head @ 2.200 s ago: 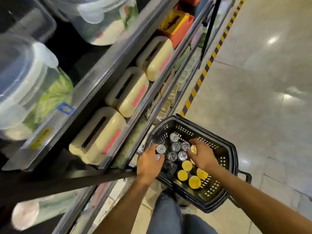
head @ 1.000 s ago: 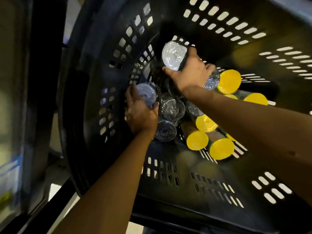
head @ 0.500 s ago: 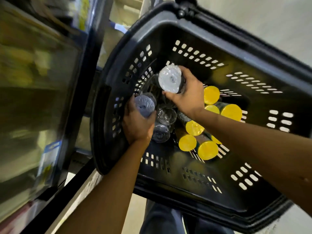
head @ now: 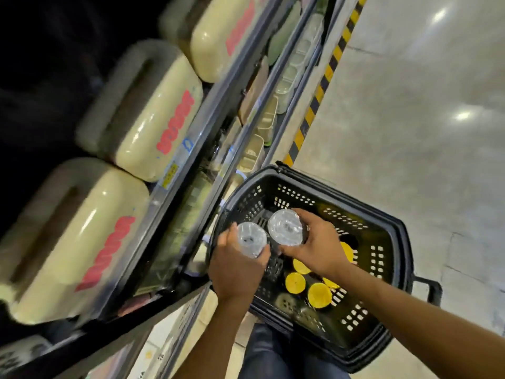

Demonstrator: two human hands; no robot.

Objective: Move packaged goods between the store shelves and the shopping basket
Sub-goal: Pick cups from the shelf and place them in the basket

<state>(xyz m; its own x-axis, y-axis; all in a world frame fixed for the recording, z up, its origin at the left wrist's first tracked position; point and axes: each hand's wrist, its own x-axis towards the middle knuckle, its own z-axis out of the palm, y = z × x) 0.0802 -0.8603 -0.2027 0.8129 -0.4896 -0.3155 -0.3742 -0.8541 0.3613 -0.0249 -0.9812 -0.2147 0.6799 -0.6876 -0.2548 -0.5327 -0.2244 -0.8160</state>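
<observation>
Both hands are over the black shopping basket [head: 401,269], which sits on the floor [head: 410,105] in the lower middle of the frame, just beside the foot of the shelves [head: 207,116]. The left hand [head: 235,272] grasps a clear-topped jar [head: 251,239], its fingers [head: 228,236] wrapped round the body below the lid. The right hand [head: 317,247] grasps a second clear-topped jar [head: 285,231], its fingers [head: 306,216] curled over the far side. The two jars are held close together, side by side, above the left half of the basket and free of its floor.

In the basket, toward the lower right of the hands, several yellow-lidded jars [head: 295,282] lie in a cluster. Whether more clear-topped jars are left under the hands cannot be told.

Large cream tubs with red labels [head: 153,113] fill the shelf at the upper left; lower shelves are blurred.

By the look of it, this is mid-transfer: two jars are in hand and neither is on a shelf yet. Setting them down is left to do, and the yellow-lidded jars seem to be waiting their turn.
</observation>
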